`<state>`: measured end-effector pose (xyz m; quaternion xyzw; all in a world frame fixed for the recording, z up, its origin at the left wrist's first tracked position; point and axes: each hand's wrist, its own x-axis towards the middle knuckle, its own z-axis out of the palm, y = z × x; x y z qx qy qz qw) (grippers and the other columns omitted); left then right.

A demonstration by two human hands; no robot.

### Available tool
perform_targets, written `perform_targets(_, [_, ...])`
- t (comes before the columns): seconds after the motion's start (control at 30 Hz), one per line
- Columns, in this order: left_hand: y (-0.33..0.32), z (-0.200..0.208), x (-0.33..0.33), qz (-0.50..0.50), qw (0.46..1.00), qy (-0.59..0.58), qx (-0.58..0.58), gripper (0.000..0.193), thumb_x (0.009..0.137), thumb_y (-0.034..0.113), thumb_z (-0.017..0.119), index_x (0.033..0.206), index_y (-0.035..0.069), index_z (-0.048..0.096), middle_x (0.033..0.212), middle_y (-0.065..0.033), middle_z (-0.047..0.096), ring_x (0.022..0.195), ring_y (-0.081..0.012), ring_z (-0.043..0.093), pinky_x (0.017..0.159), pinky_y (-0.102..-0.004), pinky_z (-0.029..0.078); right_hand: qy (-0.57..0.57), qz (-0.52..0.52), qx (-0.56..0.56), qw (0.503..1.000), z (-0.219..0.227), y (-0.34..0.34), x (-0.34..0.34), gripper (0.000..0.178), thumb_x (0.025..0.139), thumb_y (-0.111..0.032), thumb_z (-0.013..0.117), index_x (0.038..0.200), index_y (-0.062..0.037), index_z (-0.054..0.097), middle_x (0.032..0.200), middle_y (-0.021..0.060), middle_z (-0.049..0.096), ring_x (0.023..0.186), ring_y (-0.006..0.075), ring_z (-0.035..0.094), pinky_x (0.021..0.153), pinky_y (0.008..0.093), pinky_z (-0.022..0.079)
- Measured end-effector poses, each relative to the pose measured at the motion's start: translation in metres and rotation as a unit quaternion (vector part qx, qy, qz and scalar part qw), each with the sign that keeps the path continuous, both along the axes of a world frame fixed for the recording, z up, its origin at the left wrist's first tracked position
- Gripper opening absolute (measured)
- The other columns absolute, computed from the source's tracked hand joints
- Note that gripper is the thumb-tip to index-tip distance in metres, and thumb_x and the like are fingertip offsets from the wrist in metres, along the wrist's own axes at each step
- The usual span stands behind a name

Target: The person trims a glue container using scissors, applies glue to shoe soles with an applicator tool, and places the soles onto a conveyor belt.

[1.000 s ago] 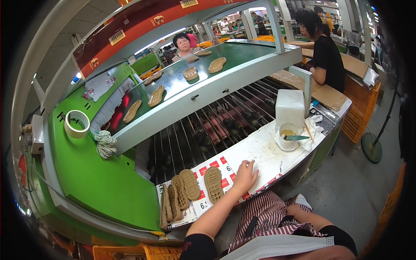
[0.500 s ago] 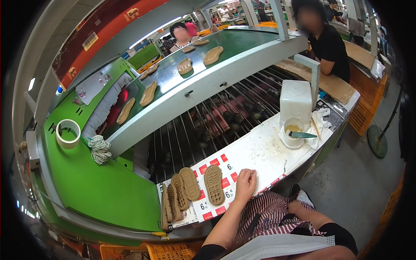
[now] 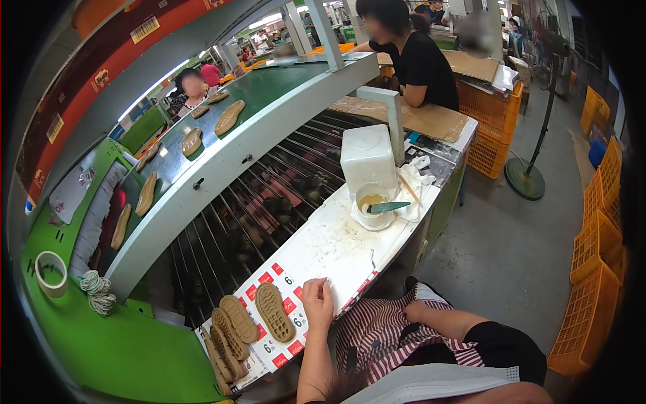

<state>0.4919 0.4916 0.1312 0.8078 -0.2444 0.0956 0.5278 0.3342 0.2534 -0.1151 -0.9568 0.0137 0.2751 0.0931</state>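
Observation:
My left hand (image 3: 318,301) rests on the near edge of the white worktop (image 3: 336,232), its fingers loosely curled, with nothing visible in them. Just left of it lies a tan shoe sole (image 3: 274,312), its gridded tread facing up. Beyond that a smooth-patterned sole (image 3: 239,318) leans against several more soles (image 3: 227,337) stacked on edge. My right forearm (image 3: 447,320) lies across my lap over a striped apron (image 3: 377,323); the right hand's fingers are hidden. A white cup (image 3: 372,214) of yellowish liquid holds a brush with a green handle (image 3: 390,207).
A white plastic jug (image 3: 367,158) stands behind the cup, beside a crumpled cloth (image 3: 418,178). Behind the rod rack (image 3: 269,182), a green conveyor (image 3: 259,87) carries several soles. A person in black (image 3: 420,64) leans at the far end. Orange crates (image 3: 595,283) and a fan stand (image 3: 525,178) are on the right.
My view has turned to the right, so the bench and soles sit farther left in the picture and more floor and crates show. The left hand stays beside the flat sole.

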Motion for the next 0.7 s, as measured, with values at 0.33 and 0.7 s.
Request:
perform_targets(0.33, [-0.001, -0.002, -0.002, 0.013, 1.000, -0.010, 0.006, 0.011, 0.086, 0.005, 0.056, 0.093, -0.001, 0.063, 0.092, -0.0103, 0.055, 0.076, -0.0172, 0.055, 0.064, -0.0255, 0.046, -0.021, -0.010, 0.007, 1.000, 0.008, -0.002, -0.003, 0.030, 0.076, -0.023, 0.054, 0.100, -0.0110, 0.068, 0.104, 0.0126, 0.066, 0.102, 0.0284, 0.060, 0.090, 0.0430, 0.044])
perform_targets(0.7, [-0.002, 0.002, -0.003, 0.016, 1.000, -0.006, 0.000, 0.011, 0.087, 0.005, 0.056, 0.092, -0.001, 0.063, 0.091, -0.0092, 0.055, 0.075, -0.0151, 0.054, 0.064, -0.0246, 0.045, -0.017, -0.013, 0.013, 1.000, 0.011, -0.002, -0.003, 0.029, 0.076, -0.022, 0.055, 0.099, -0.0109, 0.068, 0.104, 0.0127, 0.066, 0.103, 0.0290, 0.060, 0.091, 0.0438, 0.043])
